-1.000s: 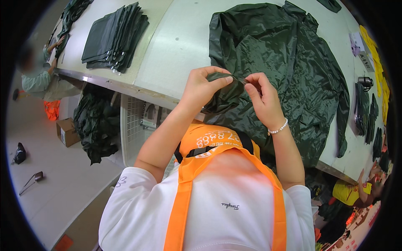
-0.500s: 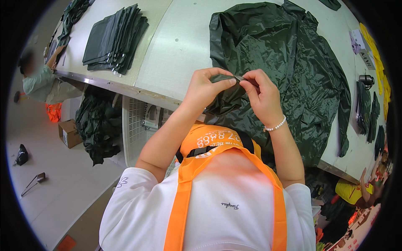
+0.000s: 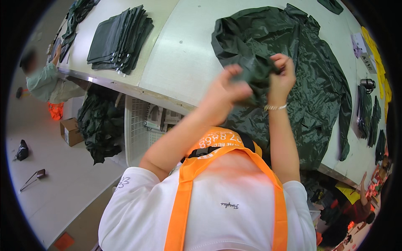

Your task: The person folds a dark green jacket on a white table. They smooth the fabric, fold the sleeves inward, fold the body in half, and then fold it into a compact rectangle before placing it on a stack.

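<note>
A shiny dark green rain jacket [image 3: 316, 113] lies spread on the white table, its collar at the far side and one sleeve hanging down the right. My right hand [image 3: 282, 77] is closed on a bunched part of the jacket, lifted off the table. Just left of it, my left hand [image 3: 226, 92] is smeared by motion at the same raised fabric. Whether its fingers grip the cloth cannot be made out. Part of the jacket drapes over the table's near edge against my orange apron [image 3: 190, 175].
Folded dark green garments [image 3: 119, 39] form a stack at the far left of the table [image 3: 167, 62]. Below the edge stand a white plastic basket [image 3: 133, 129] and a heap of green fabric [image 3: 98, 121]. A cardboard box [image 3: 71, 131] sits on the floor. Other people work left and right.
Both hands have moved apart; my right hand went up and to the right with the fabric. My left hand has shifted slightly, and its fingers have blurred.
</note>
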Tool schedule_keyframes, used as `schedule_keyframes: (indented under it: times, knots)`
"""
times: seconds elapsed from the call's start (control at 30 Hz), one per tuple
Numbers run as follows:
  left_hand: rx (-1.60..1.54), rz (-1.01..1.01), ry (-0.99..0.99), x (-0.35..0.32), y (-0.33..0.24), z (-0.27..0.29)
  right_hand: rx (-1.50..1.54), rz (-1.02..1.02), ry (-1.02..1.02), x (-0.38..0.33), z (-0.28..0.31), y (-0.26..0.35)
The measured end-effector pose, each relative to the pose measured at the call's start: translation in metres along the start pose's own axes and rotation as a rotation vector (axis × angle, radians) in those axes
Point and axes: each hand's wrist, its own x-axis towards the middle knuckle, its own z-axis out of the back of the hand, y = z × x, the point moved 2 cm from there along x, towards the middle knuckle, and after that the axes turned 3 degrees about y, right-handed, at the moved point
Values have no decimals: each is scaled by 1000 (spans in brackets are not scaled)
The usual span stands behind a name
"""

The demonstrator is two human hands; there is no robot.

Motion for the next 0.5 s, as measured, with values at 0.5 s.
schedule_keyframes:
  times: [0.5]
  knots:
    - [654, -283, -99, 22, -29, 50, 48, -388, 595, -58, -7, 73]
